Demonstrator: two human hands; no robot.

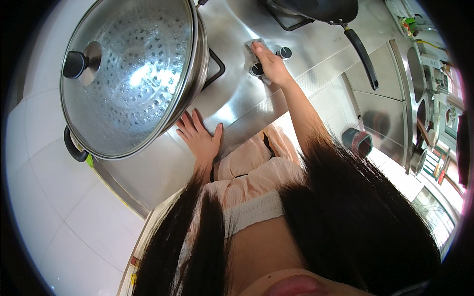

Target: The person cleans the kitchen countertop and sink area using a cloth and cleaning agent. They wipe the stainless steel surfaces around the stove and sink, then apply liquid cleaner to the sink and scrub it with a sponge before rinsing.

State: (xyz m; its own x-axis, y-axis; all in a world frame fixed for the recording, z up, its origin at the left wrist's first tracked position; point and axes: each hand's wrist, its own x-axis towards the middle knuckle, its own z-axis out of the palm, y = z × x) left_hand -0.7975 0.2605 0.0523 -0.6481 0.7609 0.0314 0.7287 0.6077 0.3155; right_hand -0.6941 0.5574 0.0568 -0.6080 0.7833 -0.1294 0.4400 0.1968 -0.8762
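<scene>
My right hand (270, 63) presses a grey cloth (250, 45) against the steel stove top (237, 91). The cloth lies between two black control knobs, one knob (256, 69) to its left and the other knob (284, 53) to its right. Nearer to me, my left hand (201, 140) rests flat on the steel with its fingers spread and holds nothing. Its fingertips reach close to the rim of a large steel pot, which sits on the left burner. A glass lid (133, 93) with a black knob covers the pot, and droplets cling to the glass.
A black frying pan (321, 9) stands on the far right burner, its handle (362, 59) sticking out over the stove's front edge. A black pot handle (74, 144) juts out at the left. White tiles (64, 197) line the left side. A bin (357, 141) stands on the floor.
</scene>
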